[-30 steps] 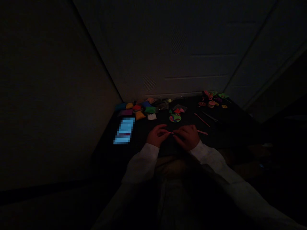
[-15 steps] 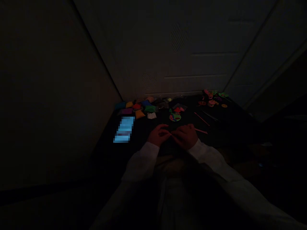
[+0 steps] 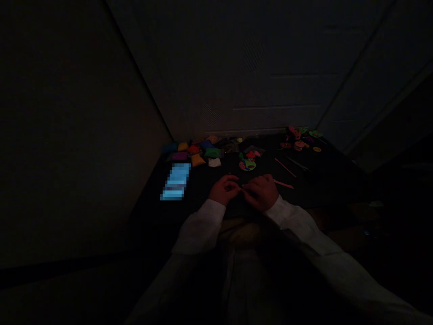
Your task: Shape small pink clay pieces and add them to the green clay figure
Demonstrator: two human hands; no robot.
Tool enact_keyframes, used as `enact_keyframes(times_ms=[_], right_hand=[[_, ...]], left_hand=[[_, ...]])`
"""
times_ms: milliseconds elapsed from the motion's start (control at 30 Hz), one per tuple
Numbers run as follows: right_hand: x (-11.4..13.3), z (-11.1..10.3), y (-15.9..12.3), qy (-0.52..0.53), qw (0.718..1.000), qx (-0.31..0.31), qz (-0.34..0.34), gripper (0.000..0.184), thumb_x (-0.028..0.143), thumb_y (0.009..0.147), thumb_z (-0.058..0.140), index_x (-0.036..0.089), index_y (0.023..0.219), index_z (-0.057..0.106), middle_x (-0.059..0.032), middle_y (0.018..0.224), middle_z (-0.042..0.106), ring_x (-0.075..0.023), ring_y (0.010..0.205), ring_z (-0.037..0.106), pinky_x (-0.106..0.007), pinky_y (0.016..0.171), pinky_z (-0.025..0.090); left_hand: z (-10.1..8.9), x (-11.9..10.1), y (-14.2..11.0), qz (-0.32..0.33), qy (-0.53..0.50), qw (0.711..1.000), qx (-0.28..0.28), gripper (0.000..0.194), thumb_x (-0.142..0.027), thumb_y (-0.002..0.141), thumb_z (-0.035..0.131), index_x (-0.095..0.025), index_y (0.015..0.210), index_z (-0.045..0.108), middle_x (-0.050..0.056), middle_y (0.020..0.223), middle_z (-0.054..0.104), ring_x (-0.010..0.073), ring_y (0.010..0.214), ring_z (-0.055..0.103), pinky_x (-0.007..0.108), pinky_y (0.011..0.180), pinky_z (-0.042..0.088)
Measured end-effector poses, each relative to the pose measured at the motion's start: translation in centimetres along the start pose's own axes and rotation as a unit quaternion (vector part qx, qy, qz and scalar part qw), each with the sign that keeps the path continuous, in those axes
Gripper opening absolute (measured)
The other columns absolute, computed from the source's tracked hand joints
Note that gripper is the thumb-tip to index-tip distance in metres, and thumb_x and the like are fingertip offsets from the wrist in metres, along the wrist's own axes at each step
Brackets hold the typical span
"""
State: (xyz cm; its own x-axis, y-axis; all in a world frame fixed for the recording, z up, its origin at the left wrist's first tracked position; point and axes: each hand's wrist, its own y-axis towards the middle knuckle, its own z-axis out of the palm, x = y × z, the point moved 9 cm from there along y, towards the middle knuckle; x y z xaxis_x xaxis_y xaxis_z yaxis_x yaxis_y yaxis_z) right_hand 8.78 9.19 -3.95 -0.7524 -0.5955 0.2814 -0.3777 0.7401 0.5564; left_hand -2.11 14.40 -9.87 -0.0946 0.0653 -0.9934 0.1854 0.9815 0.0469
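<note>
My left hand (image 3: 225, 189) and my right hand (image 3: 262, 192) meet fingertip to fingertip over the near part of the dark table (image 3: 203, 205). Both are closed in a pinch on something too small and dim to make out. A pink flat stick-like tool (image 3: 284, 184) sticks out to the right from beside my right hand; whether the hand touches it, I cannot tell. Just beyond my fingers lies a round green disc (image 3: 247, 166) with small coloured shapes on it.
Several coloured packets (image 3: 198, 160) lie at the back left, behind a lit phone (image 3: 176, 181). A thin pink stick (image 3: 286, 167) and a long dark tool (image 3: 297, 164) lie to the right. Colourful small figures (image 3: 297, 140) stand at the back right, before the wall (image 3: 270, 90).
Both hands keep almost the same place, fingertips still together. The whole view has shifted very slightly, and the picture is a little darker.
</note>
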Motion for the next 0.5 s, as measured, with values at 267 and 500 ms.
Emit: enact_keyframes(times_ms=[267,500], right_hand=[[-2.6,-1.4,-0.4,0.097,0.99,-0.052,0.083,0.017,0.026,0.079,0.036,0.016,0.074,0.049,-0.0021,0.069,0.052,-0.0116,0.065,0.048,-0.025,0.06,0.035],[-2.4,-1.0,0.0,0.13,0.987,-0.053,0.076,0.019,0.032,0.078,0.043,0.017,0.077,0.054,-0.003,0.073,0.057,-0.0121,0.068,0.052,-0.025,0.062,0.04]], left_hand=[[-2.2,0.6,0.7,-0.009,0.037,0.997,-0.064,0.029,-0.026,0.06,0.057,-0.015,0.087,0.058,0.001,0.071,0.06,0.0108,0.067,0.054,0.024,0.066,0.042],[-1.4,-0.1,0.2,-0.005,0.059,0.998,-0.038,0.027,-0.028,0.061,0.059,-0.018,0.086,0.062,0.002,0.08,0.064,0.0138,0.075,0.057,0.026,0.071,0.044]])
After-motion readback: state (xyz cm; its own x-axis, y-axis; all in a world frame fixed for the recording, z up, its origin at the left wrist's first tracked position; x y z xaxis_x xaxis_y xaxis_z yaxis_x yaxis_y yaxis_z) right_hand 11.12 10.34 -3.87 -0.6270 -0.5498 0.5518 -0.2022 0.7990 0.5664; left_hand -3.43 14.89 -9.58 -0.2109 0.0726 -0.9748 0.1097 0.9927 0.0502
